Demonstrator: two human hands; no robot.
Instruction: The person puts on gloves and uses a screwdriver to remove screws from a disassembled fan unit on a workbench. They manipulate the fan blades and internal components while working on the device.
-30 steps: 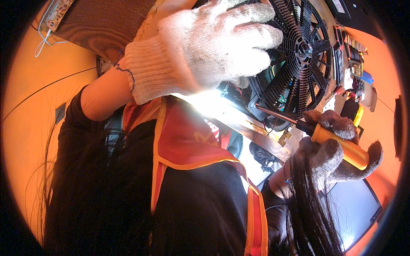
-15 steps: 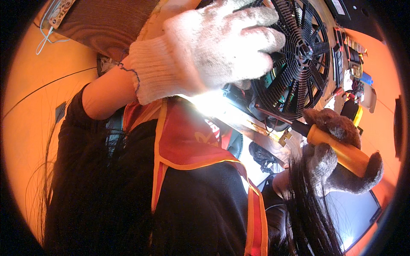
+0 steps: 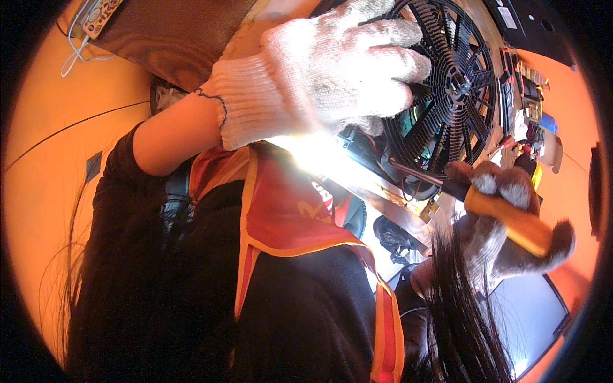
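A round black fan (image 3: 456, 89) with a ringed grille stands tilted at the upper right. My left hand (image 3: 345, 70), in a white knitted glove, grips its left side with the fingers over the rim. My right hand (image 3: 491, 210), in a dirty, greyish glove, is closed round a screwdriver (image 3: 511, 220) with an orange-yellow and black handle. The screwdriver's thin shaft points up-left to the fan's lower edge. Exactly what its tip meets I cannot tell. Green parts show behind the grille.
Tools and small items (image 3: 533, 96) lie along the bench at the right, near a black case (image 3: 527, 29). A bright glare covers the bench edge below my left hand. A power strip (image 3: 101, 18) with a white cable is at the upper left. A black bag (image 3: 391, 237) sits below the bench.
My left hand and forearm have shifted slightly right, with the view moving a little. The fingers of my right hand have shifted on the screwdriver handle, which still points at the fan's lower edge.
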